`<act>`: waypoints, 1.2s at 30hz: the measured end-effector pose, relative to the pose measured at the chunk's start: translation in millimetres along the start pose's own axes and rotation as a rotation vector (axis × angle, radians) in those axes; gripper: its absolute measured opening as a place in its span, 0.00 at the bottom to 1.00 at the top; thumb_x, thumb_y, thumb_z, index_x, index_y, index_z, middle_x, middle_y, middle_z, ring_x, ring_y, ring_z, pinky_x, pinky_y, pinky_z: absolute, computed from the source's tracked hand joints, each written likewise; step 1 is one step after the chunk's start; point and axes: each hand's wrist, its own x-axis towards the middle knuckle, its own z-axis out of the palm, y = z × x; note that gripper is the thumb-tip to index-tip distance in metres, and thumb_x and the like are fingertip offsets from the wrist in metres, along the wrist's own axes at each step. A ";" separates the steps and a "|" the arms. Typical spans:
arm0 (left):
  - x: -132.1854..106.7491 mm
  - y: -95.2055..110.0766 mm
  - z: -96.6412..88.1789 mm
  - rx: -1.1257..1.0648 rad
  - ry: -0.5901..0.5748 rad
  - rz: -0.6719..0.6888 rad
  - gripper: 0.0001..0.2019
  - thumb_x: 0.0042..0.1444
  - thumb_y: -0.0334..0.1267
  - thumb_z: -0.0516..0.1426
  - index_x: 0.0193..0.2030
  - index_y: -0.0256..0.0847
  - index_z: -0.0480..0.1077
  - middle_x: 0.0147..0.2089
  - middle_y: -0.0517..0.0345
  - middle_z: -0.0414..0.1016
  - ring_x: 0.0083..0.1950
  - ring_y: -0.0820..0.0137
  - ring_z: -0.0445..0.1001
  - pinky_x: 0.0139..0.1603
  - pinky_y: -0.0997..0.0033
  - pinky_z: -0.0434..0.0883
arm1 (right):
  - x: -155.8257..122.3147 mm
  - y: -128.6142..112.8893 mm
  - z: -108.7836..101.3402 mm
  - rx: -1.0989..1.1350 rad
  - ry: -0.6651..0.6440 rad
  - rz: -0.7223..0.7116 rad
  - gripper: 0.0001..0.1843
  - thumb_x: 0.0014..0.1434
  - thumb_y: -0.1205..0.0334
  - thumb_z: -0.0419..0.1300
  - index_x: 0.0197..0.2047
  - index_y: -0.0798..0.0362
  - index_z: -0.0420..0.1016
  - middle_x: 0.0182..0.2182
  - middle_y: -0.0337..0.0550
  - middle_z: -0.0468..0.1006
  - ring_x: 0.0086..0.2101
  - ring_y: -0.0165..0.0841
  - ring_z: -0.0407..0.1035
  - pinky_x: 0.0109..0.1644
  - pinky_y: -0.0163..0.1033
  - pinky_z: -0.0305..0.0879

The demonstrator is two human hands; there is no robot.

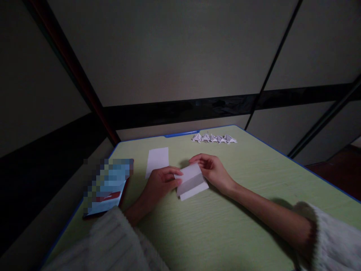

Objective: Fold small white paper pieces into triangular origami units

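The creased paper was over the middle of the bench, its left edge pinched by the left hand and its right edge held in the curled fingers of the right hand. A flat sheet lay just beyond the left hand, a lit-screen device to the left, and folded paper figures lined the far side.

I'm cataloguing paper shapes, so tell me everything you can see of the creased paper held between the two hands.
The creased paper looks plain, thin and whitish, with straight edges. Creases run across it, and a shaded band separates the upper panel from a lighter strip along the near edge. It sits tilted over the table; whether it touches the surface is unclear. The left hand pinches its left side; the right hand is at its right side.
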 end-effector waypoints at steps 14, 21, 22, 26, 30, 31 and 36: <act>-3.1 5.8 3.6 -0.112 0.112 -0.021 0.16 0.33 0.27 0.58 0.35 0.35 0.66 0.24 0.62 0.72 0.27 0.74 0.71 0.27 0.77 0.67 | -6.7 2.3 5.5 -0.107 -0.101 0.125 0.13 0.46 0.56 0.56 0.23 0.60 0.67 0.15 0.35 0.64 0.16 0.22 0.55 0.18 0.29 0.47; -3.2 7.0 4.5 0.008 0.203 -0.100 0.07 0.40 0.36 0.56 0.18 0.34 0.67 0.15 0.64 0.66 0.19 0.76 0.67 0.22 0.77 0.67 | -8.3 7.4 7.1 -0.311 -0.012 -0.031 0.10 0.45 0.61 0.58 0.28 0.61 0.72 0.21 0.41 0.71 0.20 0.26 0.61 0.21 0.31 0.55; -3.8 7.8 4.9 0.014 0.218 -0.097 0.07 0.40 0.36 0.56 0.17 0.35 0.66 0.15 0.64 0.66 0.18 0.76 0.67 0.22 0.77 0.67 | -8.1 8.1 7.9 -0.331 -0.004 -0.040 0.10 0.43 0.63 0.59 0.29 0.61 0.72 0.23 0.43 0.72 0.21 0.27 0.62 0.22 0.31 0.57; -7.0 11.3 6.6 -0.014 0.243 -0.099 0.08 0.40 0.36 0.56 0.17 0.35 0.66 0.14 0.64 0.67 0.19 0.76 0.67 0.21 0.77 0.67 | -9.2 7.5 9.8 -0.481 0.036 -0.195 0.10 0.45 0.66 0.58 0.33 0.60 0.73 0.26 0.46 0.75 0.24 0.29 0.65 0.25 0.33 0.61; -9.0 11.1 7.3 -0.078 0.270 -0.116 0.09 0.40 0.38 0.56 0.17 0.34 0.66 0.15 0.63 0.68 0.19 0.75 0.68 0.21 0.76 0.67 | -13.9 4.0 8.8 -0.700 -0.030 -0.509 0.11 0.51 0.68 0.52 0.36 0.57 0.73 0.27 0.46 0.75 0.27 0.29 0.67 0.30 0.33 0.63; -9.0 10.5 7.4 -0.092 0.277 -0.122 0.08 0.40 0.38 0.56 0.17 0.34 0.66 0.15 0.63 0.68 0.19 0.75 0.68 0.21 0.77 0.67 | -14.9 3.7 8.2 -0.735 -0.075 -0.579 0.12 0.52 0.69 0.51 0.38 0.57 0.72 0.28 0.46 0.75 0.28 0.29 0.67 0.31 0.33 0.64; -8.4 6.9 8.2 -0.209 0.235 -0.141 0.06 0.39 0.35 0.56 0.20 0.34 0.67 0.16 0.61 0.70 0.19 0.75 0.68 0.22 0.77 0.67 | -15.3 5.1 3.4 -0.972 -0.197 -0.882 0.15 0.52 0.72 0.49 0.43 0.60 0.69 0.31 0.49 0.73 0.31 0.30 0.66 0.32 0.34 0.65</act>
